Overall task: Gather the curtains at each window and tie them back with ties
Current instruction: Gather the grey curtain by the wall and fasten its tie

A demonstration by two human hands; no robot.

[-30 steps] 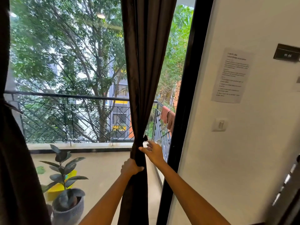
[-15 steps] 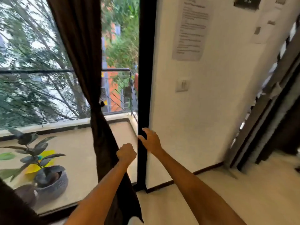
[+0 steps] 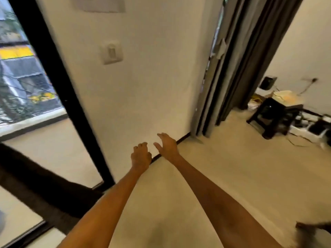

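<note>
Reaching forward side by side, both bare forearms stretch out over the pale floor [image 3: 232, 176], and neither hand holds anything. The left hand [image 3: 140, 154] has its fingers loosely curled downward around nothing, its knuckles toward the camera. The right hand [image 3: 167, 146] is spread loose, thumb apart from the fingers, palm turned inward toward the left hand; the 2 hands are just beside each other without touching.

The dark brown curtain [image 3: 35, 190] that belongs to the near window lies low at the left edge, a blurred band slanting across the glass well apart from both hands. The black window frame [image 3: 59, 90] runs diagonally between that glass and a white wall [image 3: 152, 77], which carries a light switch [image 3: 112, 52] and the lower edge of a paper notice [image 3: 102, 4].

Farther right, a second set of dark grey curtains [image 3: 250, 56] hangs in vertical folds down to the floor at the next opening, also far from the hands. Beyond it stands a small dark stool [image 3: 274, 115] with a pale object on top, with cables and white boxes around it along the far wall.
</note>
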